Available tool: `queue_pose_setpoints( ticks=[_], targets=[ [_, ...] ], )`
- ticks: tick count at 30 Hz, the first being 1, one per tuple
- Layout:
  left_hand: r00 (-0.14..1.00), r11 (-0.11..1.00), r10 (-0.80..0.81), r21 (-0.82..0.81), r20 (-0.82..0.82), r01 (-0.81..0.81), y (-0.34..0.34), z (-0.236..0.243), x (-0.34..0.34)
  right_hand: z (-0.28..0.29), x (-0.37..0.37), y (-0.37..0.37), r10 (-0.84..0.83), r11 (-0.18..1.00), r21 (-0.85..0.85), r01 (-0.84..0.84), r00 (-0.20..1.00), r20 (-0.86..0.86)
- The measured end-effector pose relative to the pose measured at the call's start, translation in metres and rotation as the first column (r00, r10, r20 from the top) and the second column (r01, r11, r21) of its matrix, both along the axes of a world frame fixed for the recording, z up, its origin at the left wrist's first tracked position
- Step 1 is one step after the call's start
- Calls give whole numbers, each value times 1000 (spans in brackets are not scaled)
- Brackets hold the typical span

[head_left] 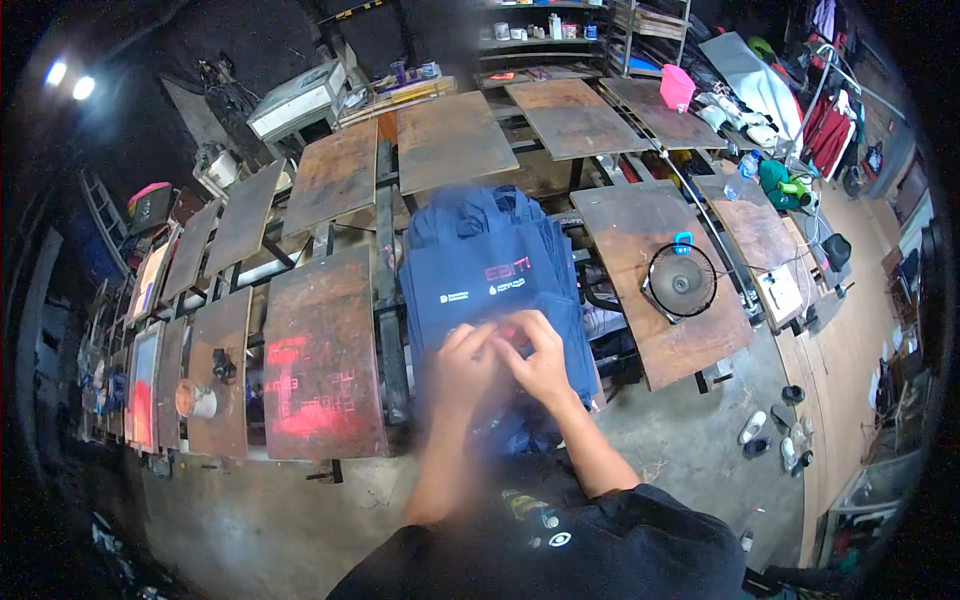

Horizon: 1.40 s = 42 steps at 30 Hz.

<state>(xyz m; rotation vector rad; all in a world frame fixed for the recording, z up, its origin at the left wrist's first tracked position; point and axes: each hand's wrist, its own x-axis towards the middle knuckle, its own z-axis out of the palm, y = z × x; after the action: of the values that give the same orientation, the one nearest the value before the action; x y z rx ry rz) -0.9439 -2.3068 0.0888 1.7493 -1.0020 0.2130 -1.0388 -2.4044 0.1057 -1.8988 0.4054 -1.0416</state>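
Fingers [534,324] curl above the blue bag [452,262], grip unclear to me; it's probably light, floppy cloth, best held by edges.

From where I stand, a hazy smear runs down mid-frame, blurring the left hand [466,362] and its forearm. Something reddish shows at the fingertips of the right hand [537,358], too small and covered for me to name. Both hands hide part of the front of the blue bag [440,262]. The bottom edge cuts off the black shirt [640,545]; the top edge crops the shelves [540,43]. I can't make out the dark lump [223,364] at lower left. At far left, the ladder [101,207] sinks into shadow.
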Motion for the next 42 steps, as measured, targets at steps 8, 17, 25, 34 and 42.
queue_pose_setpoints(
  ticks=[8, 17, 25, 34, 42],
  targets=[
    [996, 1000, 12, 14, 87, -13, 1, 5, -7, -21, 5, -10, -70, 983, -163, 79, 996, 61],
    [994, 994, 44, -103, 98, -34, 3, 8, -10, -13, 8, -5, 33, 986, -168, -15, 994, 108],
    [1000, 993, 0, -117, -20, -2, 7, -1, -8, -14, 4, -7, 177, 984, -52, -172, 977, 118],
    [811, 995, -92, -85, -577, 52, 5, -5, -5, -22, -1, -6, 324, 802, 461, -380, 925, 198],
    [991, 1000, 3, -1, -134, -3, 0, 13, -15, -14, 2, -4, 36, 996, 80, -36, 999, 8]
  ],
)
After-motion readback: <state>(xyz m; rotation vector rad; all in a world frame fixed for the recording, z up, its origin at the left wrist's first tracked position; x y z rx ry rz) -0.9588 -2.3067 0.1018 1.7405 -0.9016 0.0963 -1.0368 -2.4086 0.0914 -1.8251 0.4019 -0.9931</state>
